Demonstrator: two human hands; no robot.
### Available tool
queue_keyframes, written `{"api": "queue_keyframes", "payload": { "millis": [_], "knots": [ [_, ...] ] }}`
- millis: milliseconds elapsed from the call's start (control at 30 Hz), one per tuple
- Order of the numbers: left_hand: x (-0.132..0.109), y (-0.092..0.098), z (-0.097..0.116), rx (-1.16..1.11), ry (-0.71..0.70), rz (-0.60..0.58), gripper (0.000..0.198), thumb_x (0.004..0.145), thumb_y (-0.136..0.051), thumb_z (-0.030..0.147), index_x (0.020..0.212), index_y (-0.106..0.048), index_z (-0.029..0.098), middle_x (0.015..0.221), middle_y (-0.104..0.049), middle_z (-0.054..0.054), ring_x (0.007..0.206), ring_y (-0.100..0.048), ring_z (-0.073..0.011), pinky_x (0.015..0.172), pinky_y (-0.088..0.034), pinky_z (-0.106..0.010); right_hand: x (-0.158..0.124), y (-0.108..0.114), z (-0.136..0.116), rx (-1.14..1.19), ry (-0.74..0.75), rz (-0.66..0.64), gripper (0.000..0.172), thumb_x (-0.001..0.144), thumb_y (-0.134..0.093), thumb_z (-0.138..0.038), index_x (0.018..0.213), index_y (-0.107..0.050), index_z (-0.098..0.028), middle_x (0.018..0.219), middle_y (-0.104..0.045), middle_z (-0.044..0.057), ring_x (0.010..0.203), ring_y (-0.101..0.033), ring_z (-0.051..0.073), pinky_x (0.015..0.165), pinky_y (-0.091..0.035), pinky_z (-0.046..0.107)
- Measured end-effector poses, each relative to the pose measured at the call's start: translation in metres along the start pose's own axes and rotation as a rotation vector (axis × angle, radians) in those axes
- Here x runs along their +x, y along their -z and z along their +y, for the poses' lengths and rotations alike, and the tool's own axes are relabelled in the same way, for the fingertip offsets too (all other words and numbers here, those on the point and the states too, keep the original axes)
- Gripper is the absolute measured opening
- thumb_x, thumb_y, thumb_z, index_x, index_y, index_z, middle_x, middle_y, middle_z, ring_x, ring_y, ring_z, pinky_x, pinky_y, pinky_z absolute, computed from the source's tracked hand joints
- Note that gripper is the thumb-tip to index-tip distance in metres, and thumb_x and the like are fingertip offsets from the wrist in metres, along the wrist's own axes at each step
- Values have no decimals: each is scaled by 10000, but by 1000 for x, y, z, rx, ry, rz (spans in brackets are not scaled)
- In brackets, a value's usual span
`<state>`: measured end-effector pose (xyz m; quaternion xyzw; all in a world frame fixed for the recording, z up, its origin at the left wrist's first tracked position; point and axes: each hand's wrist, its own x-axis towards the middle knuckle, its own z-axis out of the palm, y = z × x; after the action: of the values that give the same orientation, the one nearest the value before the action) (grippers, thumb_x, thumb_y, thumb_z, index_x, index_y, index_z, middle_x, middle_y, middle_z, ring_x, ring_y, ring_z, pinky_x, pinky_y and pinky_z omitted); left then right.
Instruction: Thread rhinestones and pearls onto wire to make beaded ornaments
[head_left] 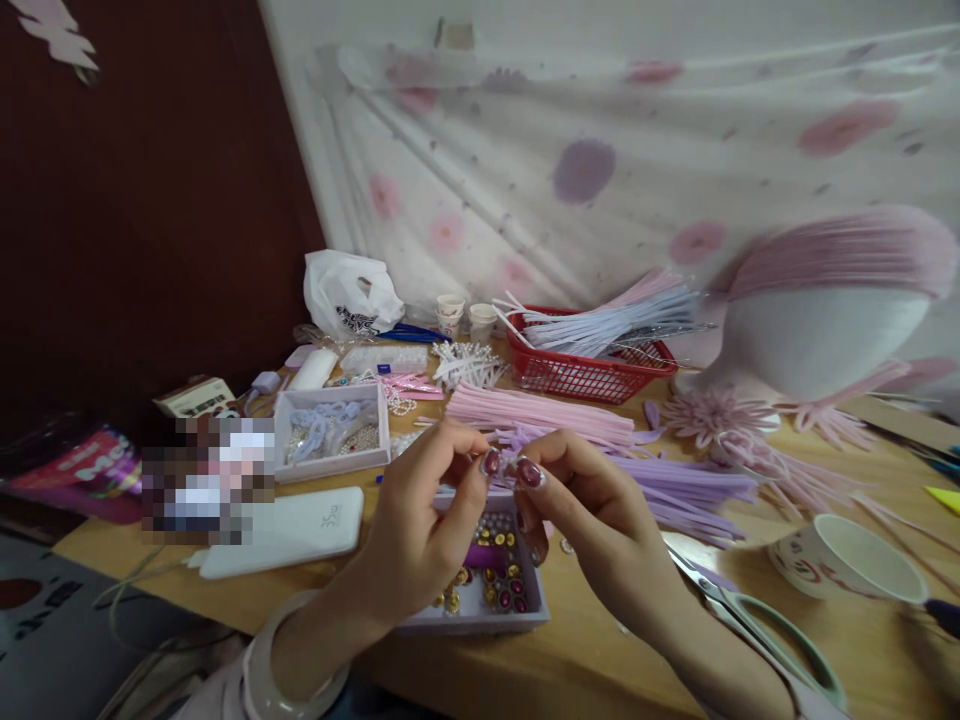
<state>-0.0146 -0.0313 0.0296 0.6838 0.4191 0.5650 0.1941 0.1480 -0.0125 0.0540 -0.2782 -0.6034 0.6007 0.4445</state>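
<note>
My left hand and my right hand meet over the table, each with thumb and forefinger pinched. Between the fingertips is a small pale lilac piece; its exact kind is too small to make out. Right below lies a white box with gold buttons, dark red gems and pearl-like beads, partly covered by my hands. Behind my fingers spread bundles of pink pipe cleaners and purple pipe cleaners. A pair of scissors lies beside my right forearm, which covers part of it.
A red basket of pipe cleaners stands at the back. On the right are a white head form, a pink fuzzy flower and a paper cup. A white power bank and a white tray lie on the left.
</note>
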Motion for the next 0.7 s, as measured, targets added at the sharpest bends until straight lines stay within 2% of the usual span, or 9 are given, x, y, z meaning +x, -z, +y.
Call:
{"api": "queue_keyframes", "payload": {
  "millis": [100,233,333,433,500,567,700],
  "knots": [
    [1,2,-1,97,-63,-12,111,937,-503,133,979,-572,209,852,-629,-6,735,-591,-136,675,-473,-250,0,1,1,46,-54,-8,296,897,-661,-451,808,-573,-183,588,-538,-52,470,-490,69,450,-440,186],
    [1,4,0,88,-34,-85,104,940,-492,127,947,-551,212,839,-626,4,724,-588,-123,665,-466,-240,2,2,2,200,-145,-31,285,860,-713,-428,806,-585,-179,563,-533,-66,445,-486,54,432,-426,152],
    [0,5,1,78,-56,-100,121,939,-470,108,924,-533,210,828,-610,5,704,-567,-114,636,-447,-233,7,4,4,416,-321,-92,278,842,-711,-431,824,-578,-188,552,-546,-76,393,-467,44,391,-430,133],
    [1,5,2,94,-160,-114,134,918,-466,83,918,-515,207,771,-572,13,663,-531,-109,611,-425,-232,12,9,7,584,-639,-319,361,872,-589,-536,805,-571,-181,526,-557,-61,307,-413,49,279,-354,129],
    [2,5,1,124,-230,-130,138,898,-473,73,920,-503,205,737,-549,19,635,-508,-109,592,-411,-235,14,12,10,602,-777,-484,449,889,-500,-590,745,-567,-170,469,-539,-46,264,-373,52,234,-283,127],
    [3,4,1,155,-268,-128,148,884,-474,65,918,-490,207,725,-532,22,617,-490,-108,562,-388,-233,13,14,12,614,-807,-542,431,883,-509,-567,697,-537,-179,425,-504,-54,254,-337,50,236,-272,124],
    [3,3,-1,138,-269,-140,148,886,-462,68,908,-475,214,720,-505,26,601,-467,-110,533,-361,-233,10,14,9,648,-749,-483,314,851,-632,-444,711,-492,-201,414,-444,-96,281,-285,40,281,-318,110]
  ]
}}
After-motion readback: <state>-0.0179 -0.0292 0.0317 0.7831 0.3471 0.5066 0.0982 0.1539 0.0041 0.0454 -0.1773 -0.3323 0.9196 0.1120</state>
